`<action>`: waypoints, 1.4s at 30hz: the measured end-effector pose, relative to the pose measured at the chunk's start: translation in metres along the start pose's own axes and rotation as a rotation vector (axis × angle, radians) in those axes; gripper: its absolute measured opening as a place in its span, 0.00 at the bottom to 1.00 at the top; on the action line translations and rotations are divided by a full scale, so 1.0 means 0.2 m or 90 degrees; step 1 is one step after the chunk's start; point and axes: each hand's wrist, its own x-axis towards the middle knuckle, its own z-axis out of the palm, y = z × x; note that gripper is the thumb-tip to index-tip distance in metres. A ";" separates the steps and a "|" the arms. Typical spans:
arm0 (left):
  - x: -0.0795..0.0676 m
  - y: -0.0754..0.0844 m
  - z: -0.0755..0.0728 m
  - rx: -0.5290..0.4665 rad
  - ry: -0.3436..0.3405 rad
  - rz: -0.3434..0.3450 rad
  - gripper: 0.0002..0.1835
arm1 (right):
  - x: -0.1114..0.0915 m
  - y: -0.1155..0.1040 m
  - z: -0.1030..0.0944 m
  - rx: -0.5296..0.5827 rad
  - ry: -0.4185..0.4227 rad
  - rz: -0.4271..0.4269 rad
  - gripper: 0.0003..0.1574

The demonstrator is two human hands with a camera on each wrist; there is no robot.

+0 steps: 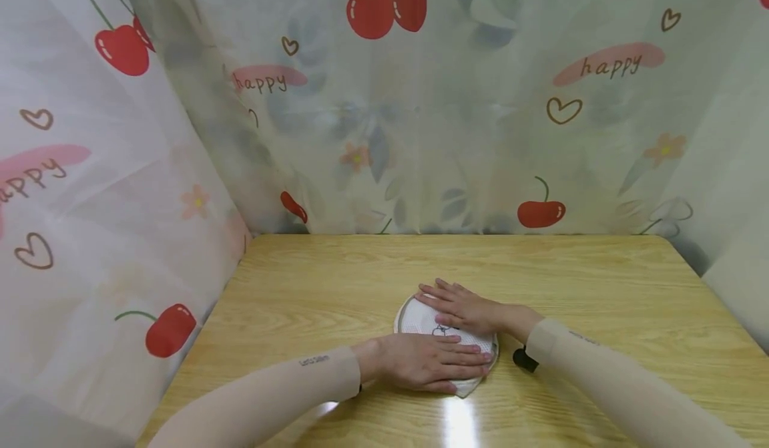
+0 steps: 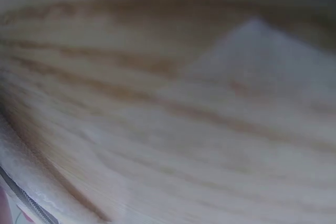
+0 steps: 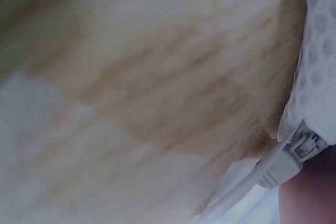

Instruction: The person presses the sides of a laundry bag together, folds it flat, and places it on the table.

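Observation:
A white mesh laundry bag (image 1: 411, 318), rounded with a grey-edged rim and a small dark line drawing, lies flattened on the wooden table. My left hand (image 1: 420, 362) presses flat across its near part, fingers straight and pointing right. Across its far right part lies my right hand (image 1: 465, 309), fingers extended toward the left. The hands cover much of the bag. In the left wrist view, a zipper (image 2: 29, 200) runs along the bag's edge at the lower left. The right wrist view shows white honeycomb mesh (image 3: 320, 51) and a zipper pull (image 3: 307, 142) at the right.
The wood-grain table (image 1: 312, 281) reflects a bright light at its near edge. Behind it and at the sides hang curtains (image 1: 414, 114) printed with cherries and hearts. Under my right wrist is a small black object (image 1: 525, 360).

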 end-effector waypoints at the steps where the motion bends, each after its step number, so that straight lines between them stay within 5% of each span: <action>1: 0.00 0.00 0.00 0.005 0.001 0.000 0.33 | 0.00 0.00 0.00 -0.001 0.002 -0.001 0.35; 11: -0.01 0.01 0.01 -0.025 0.004 -0.001 0.34 | -0.01 -0.02 0.01 0.009 -0.009 0.021 0.36; 24: -0.03 0.05 0.02 0.025 -0.002 -0.010 0.34 | 0.00 -0.03 0.04 0.011 -0.004 0.034 0.36; 42: -0.05 0.00 -0.09 0.063 0.045 -0.044 0.35 | -0.01 -0.07 -0.12 0.101 0.050 0.062 0.34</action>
